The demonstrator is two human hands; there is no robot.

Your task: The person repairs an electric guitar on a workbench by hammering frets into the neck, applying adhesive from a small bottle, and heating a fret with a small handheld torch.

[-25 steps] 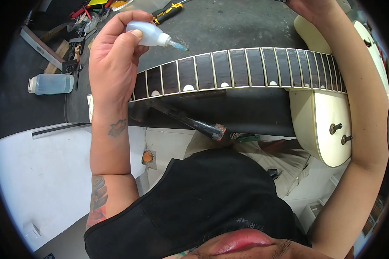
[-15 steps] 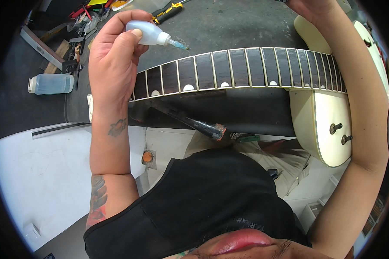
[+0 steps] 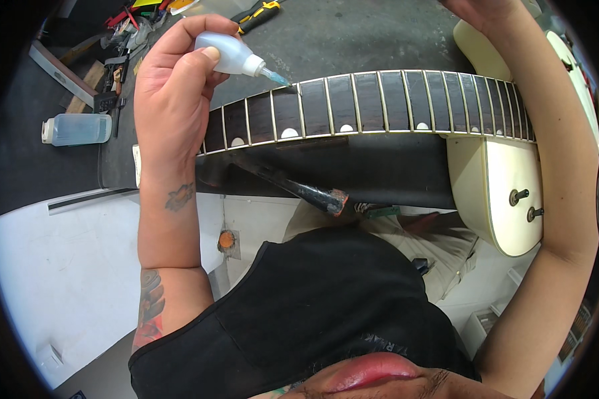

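Fingers of the left hand (image 3: 173,93) pinch a small, translucent white plastic squeeze bottle (image 3: 231,54) by its body, which looks light, soft-walled and best held there gently, clear of the slim bluish nozzle (image 3: 276,77). Right of them, the nozzle's tip touches or nearly touches a dark, metal-fretted fretboard (image 3: 341,100); whether the cut-off right hand (image 3: 484,14) grips anything, I cannot tell.

A translucent bottle (image 3: 229,53) tilts down, its bluish nozzle (image 3: 276,78) at the far edge of a dark fretboard (image 3: 369,103)
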